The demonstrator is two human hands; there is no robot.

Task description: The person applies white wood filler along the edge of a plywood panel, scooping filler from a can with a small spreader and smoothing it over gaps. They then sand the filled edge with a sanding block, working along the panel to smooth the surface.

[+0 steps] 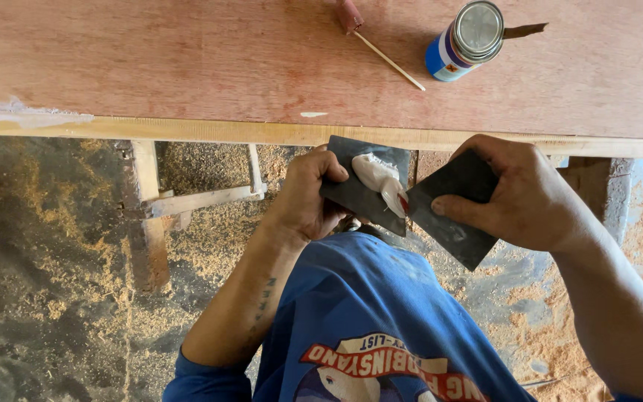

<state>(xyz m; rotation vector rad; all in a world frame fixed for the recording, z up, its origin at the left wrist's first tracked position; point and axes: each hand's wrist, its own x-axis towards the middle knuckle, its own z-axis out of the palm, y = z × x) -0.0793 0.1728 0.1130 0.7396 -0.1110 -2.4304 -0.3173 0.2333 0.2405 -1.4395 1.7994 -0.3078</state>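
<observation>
My left hand (310, 195) grips a dark flat square plate (355, 195) carrying a lump of white putty (381, 181). A second dark flat scraper (452, 201) is pinched in my right hand (519, 195); its corner touches the putty's lower end. Both hands are held just below the front edge of a reddish plywood board (187, 59), over my blue shirt.
A blue-labelled tin can (469, 37) with a metal lid lies on the board at the upper right. Beside it is a thin stick with a reddish wrapped end (370, 33). Below the board are wooden frame pieces (187, 199) and a sawdust-covered floor (46, 246).
</observation>
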